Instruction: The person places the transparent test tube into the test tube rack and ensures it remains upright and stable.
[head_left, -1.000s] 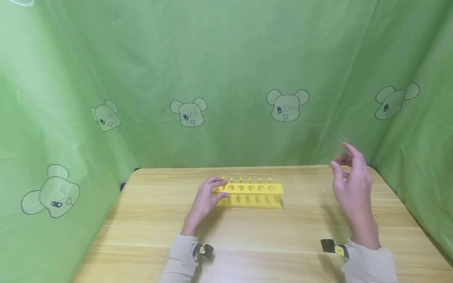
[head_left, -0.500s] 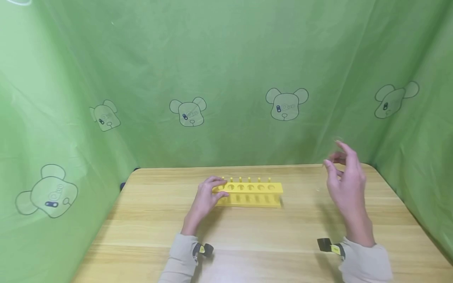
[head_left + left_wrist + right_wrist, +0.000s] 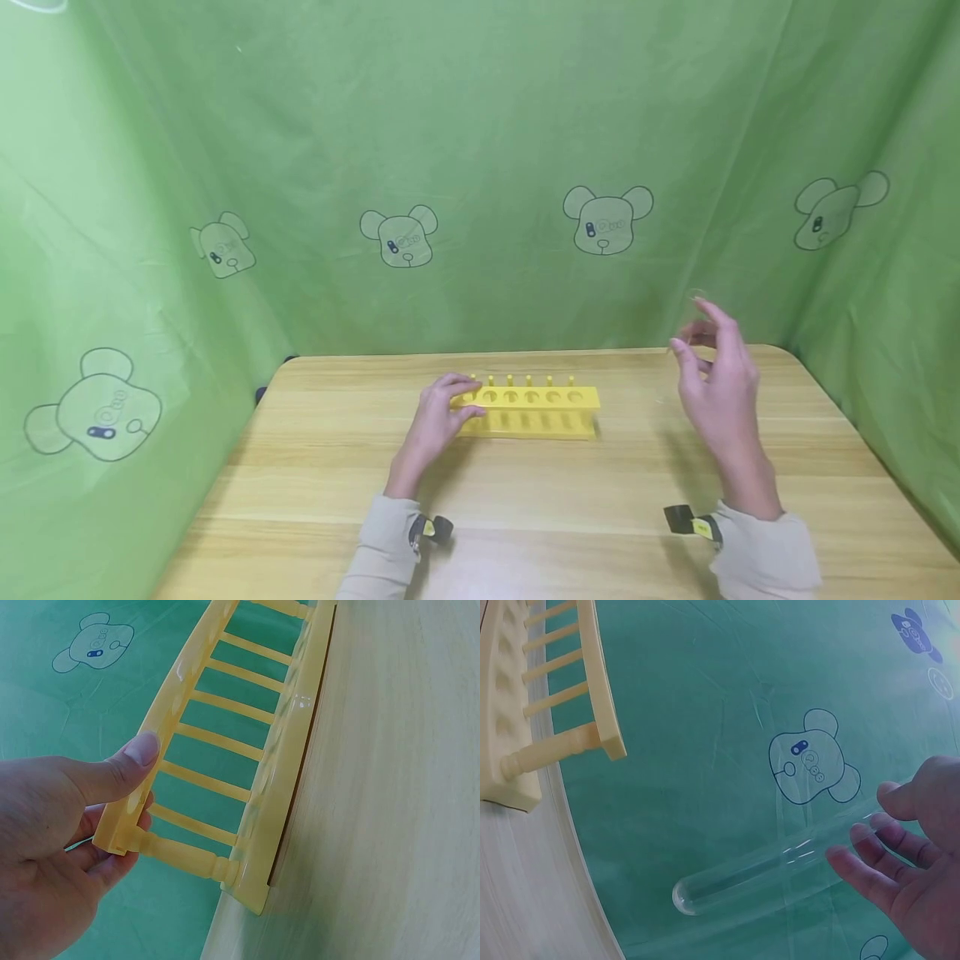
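Note:
A yellow test tube rack [image 3: 536,399] stands upright on the wooden table, with a row of round holes and short pegs behind. My left hand [image 3: 433,417] grips its left end; in the left wrist view the thumb [image 3: 142,748] lies on the top bar and the fingers curl under it. My right hand [image 3: 722,387] is raised to the right of the rack. Between its thumb and fingers it pinches a clear glass test tube [image 3: 757,874], rounded end down, which barely shows in the head view. The tube is apart from the rack.
The wooden table [image 3: 540,517] has its back edge close to a green curtain [image 3: 480,150] printed with bear faces. More curtain hangs along the left and right sides. Dark fittings [image 3: 260,394] show at the table's far left corner.
My right hand has moved left toward the rack, carrying the test tube. The left hand and the rack have stayed where they were.

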### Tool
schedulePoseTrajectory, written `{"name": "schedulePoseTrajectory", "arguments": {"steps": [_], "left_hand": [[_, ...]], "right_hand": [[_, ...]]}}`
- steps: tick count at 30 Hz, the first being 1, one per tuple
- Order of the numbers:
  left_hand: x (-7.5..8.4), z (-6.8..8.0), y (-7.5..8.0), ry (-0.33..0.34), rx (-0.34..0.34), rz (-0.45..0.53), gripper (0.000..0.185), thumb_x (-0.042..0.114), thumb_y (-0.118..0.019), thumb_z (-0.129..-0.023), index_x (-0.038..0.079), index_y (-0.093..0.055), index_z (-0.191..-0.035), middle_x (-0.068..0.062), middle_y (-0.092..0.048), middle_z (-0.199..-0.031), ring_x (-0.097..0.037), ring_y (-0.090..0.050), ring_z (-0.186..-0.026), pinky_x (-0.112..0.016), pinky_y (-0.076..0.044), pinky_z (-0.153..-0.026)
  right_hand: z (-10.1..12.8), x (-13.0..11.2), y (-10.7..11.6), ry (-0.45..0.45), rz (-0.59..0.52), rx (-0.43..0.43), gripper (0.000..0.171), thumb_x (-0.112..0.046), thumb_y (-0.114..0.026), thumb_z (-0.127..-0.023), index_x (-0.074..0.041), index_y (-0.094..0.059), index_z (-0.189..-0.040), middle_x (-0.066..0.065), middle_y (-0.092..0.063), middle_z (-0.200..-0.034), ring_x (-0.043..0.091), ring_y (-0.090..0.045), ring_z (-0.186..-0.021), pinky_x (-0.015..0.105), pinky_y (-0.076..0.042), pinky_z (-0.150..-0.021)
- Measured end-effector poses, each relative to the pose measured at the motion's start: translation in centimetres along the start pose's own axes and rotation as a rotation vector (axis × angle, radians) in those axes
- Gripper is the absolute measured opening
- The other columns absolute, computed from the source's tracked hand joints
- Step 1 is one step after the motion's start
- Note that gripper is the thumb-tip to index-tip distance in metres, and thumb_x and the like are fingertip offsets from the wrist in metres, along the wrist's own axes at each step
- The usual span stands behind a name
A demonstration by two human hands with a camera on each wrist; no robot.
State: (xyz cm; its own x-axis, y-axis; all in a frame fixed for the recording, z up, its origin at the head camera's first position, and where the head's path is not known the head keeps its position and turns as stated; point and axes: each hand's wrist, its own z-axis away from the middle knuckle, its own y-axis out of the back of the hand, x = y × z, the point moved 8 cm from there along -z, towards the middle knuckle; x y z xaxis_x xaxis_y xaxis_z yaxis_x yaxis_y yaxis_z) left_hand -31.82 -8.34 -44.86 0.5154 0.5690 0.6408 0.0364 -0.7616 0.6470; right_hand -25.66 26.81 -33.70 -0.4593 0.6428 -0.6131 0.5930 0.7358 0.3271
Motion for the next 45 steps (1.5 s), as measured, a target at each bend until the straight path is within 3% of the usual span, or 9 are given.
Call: {"name": "schedulePoseTrajectory", "arguments": {"steps": [23, 30, 37, 45], "left_hand": [[-0.1, 0.0, 0.0, -0.015, 0.005, 0.002, 0.045, 0.009, -0.087, -0.079, -0.004, -0.072, -0.119, -0.016, -0.07, -0.12, -0.032, -0.066, -0.114, -0.042, -0.052, -0.107], [-0.1, 0.0, -0.1, -0.026, 0.011, -0.003, 0.044, 0.007, -0.087, -0.078, -0.003, -0.072, -0.118, -0.016, -0.07, -0.12, -0.032, -0.066, -0.113, -0.041, -0.053, -0.106], [-0.1, 0.1, 0.0, -0.036, 0.013, -0.001, 0.044, 0.01, -0.086, -0.079, -0.003, -0.072, -0.119, -0.015, -0.07, -0.12, -0.031, -0.066, -0.114, -0.041, -0.053, -0.106], [-0.3, 0.1, -0.2, -0.044, 0.017, 0.001, 0.044, 0.009, -0.087, -0.079, -0.004, -0.072, -0.118, -0.015, -0.07, -0.119, -0.032, -0.066, -0.114, -0.041, -0.052, -0.106]], "right_hand": [[0.3, -1.3, -1.6, 0.027, -0.042, -0.025, 0.066, 0.011, -0.069, -0.091, -0.009, -0.048, -0.15, 0.018, -0.064, -0.107, 0.001, -0.056, -0.105, 0.003, -0.049, -0.085], [0.5, -1.8, -2.2, 0.032, -0.044, -0.04, 0.067, 0.011, -0.07, -0.091, -0.01, -0.048, -0.151, 0.017, -0.065, -0.108, 0.006, -0.057, -0.105, 0.004, -0.05, -0.085], [0.7, -2.1, -2.7, 0.034, -0.044, -0.05, 0.068, 0.011, -0.069, -0.091, -0.011, -0.047, -0.152, 0.017, -0.064, -0.109, 0.026, -0.061, -0.104, 0.004, -0.05, -0.085], [1.0, -2.3, -3.0, 0.041, -0.054, -0.048, 0.068, 0.012, -0.069, -0.091, -0.01, -0.047, -0.151, 0.017, -0.064, -0.108, 0.018, -0.06, -0.104, 0.006, -0.051, -0.085]]}}
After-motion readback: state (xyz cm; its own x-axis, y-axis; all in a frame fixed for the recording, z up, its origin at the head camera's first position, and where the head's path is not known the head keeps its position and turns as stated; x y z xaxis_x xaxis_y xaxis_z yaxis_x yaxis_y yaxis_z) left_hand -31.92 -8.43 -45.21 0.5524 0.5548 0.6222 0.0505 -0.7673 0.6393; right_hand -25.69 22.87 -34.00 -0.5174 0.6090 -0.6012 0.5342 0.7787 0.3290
